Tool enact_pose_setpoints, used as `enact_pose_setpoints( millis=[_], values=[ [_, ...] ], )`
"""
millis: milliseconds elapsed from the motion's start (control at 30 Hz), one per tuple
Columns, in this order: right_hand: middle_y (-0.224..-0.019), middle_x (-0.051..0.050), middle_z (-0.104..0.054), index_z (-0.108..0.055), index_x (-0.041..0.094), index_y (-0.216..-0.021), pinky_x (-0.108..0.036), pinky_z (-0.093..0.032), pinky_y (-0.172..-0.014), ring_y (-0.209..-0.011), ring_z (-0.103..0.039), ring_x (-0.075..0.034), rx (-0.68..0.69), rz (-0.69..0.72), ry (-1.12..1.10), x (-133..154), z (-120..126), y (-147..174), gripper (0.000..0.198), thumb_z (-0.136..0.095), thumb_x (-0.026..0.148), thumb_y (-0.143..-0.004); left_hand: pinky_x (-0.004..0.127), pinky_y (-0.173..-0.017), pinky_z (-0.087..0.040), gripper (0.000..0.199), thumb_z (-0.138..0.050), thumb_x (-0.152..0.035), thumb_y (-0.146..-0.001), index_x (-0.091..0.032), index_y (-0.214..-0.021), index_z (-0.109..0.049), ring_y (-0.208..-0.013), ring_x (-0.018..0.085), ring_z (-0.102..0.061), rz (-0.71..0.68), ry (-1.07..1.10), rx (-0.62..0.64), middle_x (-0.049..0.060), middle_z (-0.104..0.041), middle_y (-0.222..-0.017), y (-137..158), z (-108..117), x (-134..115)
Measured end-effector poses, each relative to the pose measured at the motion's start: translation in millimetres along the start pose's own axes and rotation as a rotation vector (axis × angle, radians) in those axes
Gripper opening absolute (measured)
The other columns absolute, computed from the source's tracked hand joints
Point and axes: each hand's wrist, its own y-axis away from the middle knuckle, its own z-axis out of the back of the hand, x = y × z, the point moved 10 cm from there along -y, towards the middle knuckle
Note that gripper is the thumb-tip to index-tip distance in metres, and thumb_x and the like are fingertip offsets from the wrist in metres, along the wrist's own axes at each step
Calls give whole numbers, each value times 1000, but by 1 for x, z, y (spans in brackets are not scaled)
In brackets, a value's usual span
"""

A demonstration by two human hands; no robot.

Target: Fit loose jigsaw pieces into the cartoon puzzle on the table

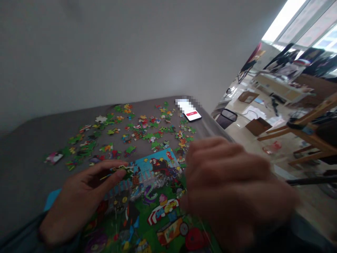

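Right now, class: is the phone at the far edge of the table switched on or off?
On. The phone lies flat with its screen lit white and showing a red bar.

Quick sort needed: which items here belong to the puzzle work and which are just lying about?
In use:
- left hand, pinching a small green jigsaw piece
- right hand, blurred, over the puzzle
- colourful part-assembled cartoon jigsaw puzzle
- loose colourful jigsaw pieces scattered on the grey table

Lying about:
- white smartphone
- brown cardboard boxes on the floor
- dark waste bin
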Motion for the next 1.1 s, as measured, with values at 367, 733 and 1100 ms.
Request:
enact_pose_setpoints(
  millis=[367,733,1100],
  values=[
    [-47,8,-44,-74,16,-81,-25,-26,-48,-44,-33,-8,-252,-735,152,-207,8,67,23,-52,18,-81,30,-64,-60,60,-67,-78,-72,-28,-104,-75,-88,26,-78,5,-72,75,2,-82,-100,0,0,-4],
    [-49,6,-44,-78,17,-88,-27,-33,-54,-45,-36,-11,-174,-779,148,-211,-6,77,25,-53,17,-85,32,-70,-64,58,-70,-71,-73,-23,-105,-70,-79,23,-76,11,58,196,2,-80,-91,2,-17,-9],
    [-49,5,-49,-80,16,-94,-26,-33,-53,-46,-43,-10,-83,-771,101,-210,-28,77,31,-51,21,-85,28,-53,-54,59,-74,-71,-65,-22,-98,-71,-60,22,-69,-31,35,206,1,-75,-64,5,-20,-22]
  ],
)
